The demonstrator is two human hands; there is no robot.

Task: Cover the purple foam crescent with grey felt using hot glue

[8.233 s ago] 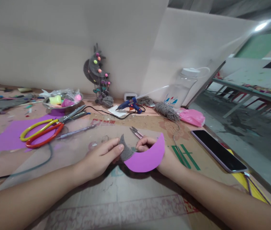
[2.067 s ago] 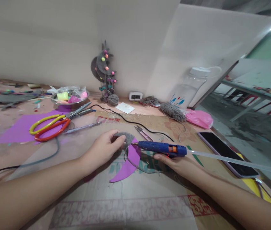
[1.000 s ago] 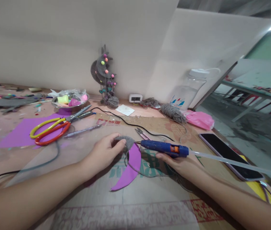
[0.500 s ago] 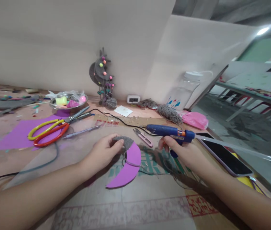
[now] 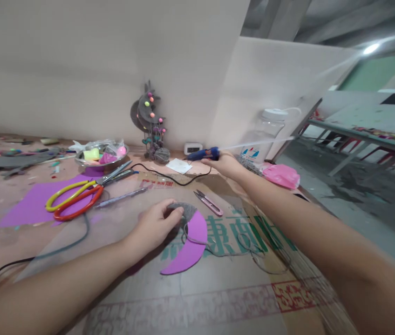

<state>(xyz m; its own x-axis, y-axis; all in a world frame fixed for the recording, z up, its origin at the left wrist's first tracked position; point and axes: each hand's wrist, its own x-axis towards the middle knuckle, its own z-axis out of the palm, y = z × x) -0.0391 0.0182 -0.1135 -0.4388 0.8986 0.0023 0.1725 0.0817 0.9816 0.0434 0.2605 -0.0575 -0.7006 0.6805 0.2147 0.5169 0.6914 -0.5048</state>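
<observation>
My left hand [image 5: 162, 221] pinches the upper end of a purple crescent [image 5: 197, 237], where grey yarn is wrapped round it. A loose strand of the yarn [image 5: 225, 254] crosses the crescent and trails right over the cardboard. At the back, my right hand [image 5: 223, 163] grips a blue glue gun [image 5: 203, 153], its nozzle pointing left above a white square [image 5: 179, 165]. A clear glue stick [image 5: 256, 144] sticks out behind the gun. Between the hands lie pink thread snips [image 5: 208, 203].
Scissors with yellow and red handles [image 5: 75, 200] rest on purple sheet [image 5: 26, 200] at left, near a pen [image 5: 122, 197] and a metal bowl [image 5: 101, 163]. A decorated grey moon [image 5: 148, 111], small clock [image 5: 193, 148], bottle [image 5: 265, 132] and pink bag [image 5: 281, 176] stand along the back.
My right hand has carried the glue gun away from me and leftward, to the back of the table by the white square. My left hand still holds the crescent in about the same place.
</observation>
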